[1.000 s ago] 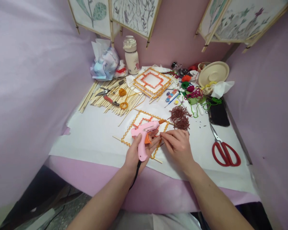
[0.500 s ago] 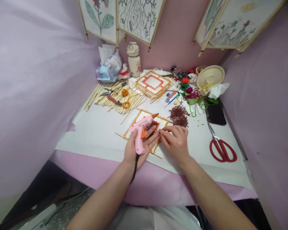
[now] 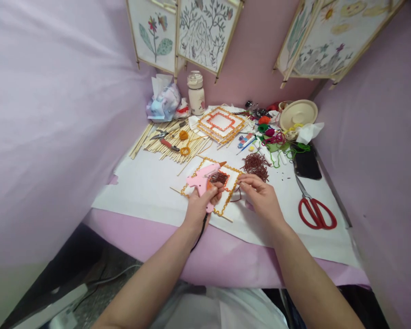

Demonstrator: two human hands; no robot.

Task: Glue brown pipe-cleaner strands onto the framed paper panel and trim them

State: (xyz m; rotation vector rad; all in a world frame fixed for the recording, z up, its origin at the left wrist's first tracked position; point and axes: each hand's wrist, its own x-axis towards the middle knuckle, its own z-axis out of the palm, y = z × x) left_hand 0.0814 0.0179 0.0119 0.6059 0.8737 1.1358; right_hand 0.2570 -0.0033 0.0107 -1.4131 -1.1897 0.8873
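Moved since the picture before: one pink glue gun (image 3: 200,180), now lying flatter with its orange tip up and to the right, and one right hand (image 3: 262,197), now a bit farther right. Left hand (image 3: 199,209) closed around the pink glue gun, with a black cord (image 3: 202,228) hanging down from the gun. Right hand half curled, fingertips (image 3: 241,179) close together, and no telling if anything is pinched there. Just beside those fingertips, one thin brown string (image 3: 237,195) on the paper. Under both hands, one square frame (image 3: 226,201) with wavy orange edges, sitting on a big white paper sheet (image 3: 140,203), close to the front of the table. On that frame, one small brown yarn bunch (image 3: 219,177). Near it, one bigger pile of brown yarn bits (image 3: 256,167). Farther back, one more square frame (image 3: 221,123) and one heap of wooden sticks (image 3: 192,148), with two little orange cord rings (image 3: 184,151) and one pair of red-handled pliers (image 3: 167,144) on top. Off to the right, one pair of red scissors (image 3: 317,214), one black phone (image 3: 307,164), and one tan lid (image 3: 297,114). Up above, four painted panels (image 3: 208,34).
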